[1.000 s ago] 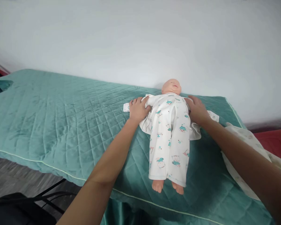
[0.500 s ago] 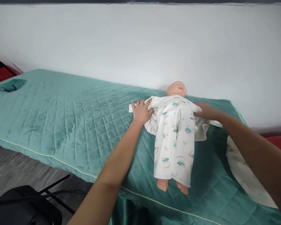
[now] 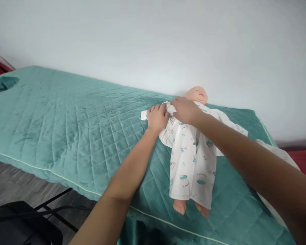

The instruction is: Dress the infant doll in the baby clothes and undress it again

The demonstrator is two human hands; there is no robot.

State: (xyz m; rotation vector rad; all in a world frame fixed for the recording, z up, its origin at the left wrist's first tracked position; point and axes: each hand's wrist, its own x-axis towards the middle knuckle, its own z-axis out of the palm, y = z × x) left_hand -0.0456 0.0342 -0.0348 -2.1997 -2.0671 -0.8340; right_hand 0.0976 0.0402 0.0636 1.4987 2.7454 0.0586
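A baby doll (image 3: 197, 94) lies face up on a green quilted bed cover (image 3: 104, 112), its head near the wall and its bare feet towards me. White printed trousers (image 3: 183, 160) cover its legs and reach up over the torso. A white baby shirt (image 3: 232, 124) spreads out on both sides of the body. My left hand (image 3: 158, 118) is closed on the shirt's sleeve at the left, whose cuff pokes out past the fingers. My right hand (image 3: 186, 109) reaches across the chest, its fingers closed on white cloth at the left shoulder; the hand partly hides the upper body.
A white cloth (image 3: 275, 149) lies at the bed's right end, partly behind my right forearm. The bed has a face hole (image 3: 2, 84) at far left. A white wall (image 3: 117, 41) runs along the back. A black chair-like object (image 3: 25, 224) stands lower left.
My right hand has moved left from the doll's right-hand side across its chest, beside my left hand. The left hand stays at the sleeve. The view has shifted slightly.
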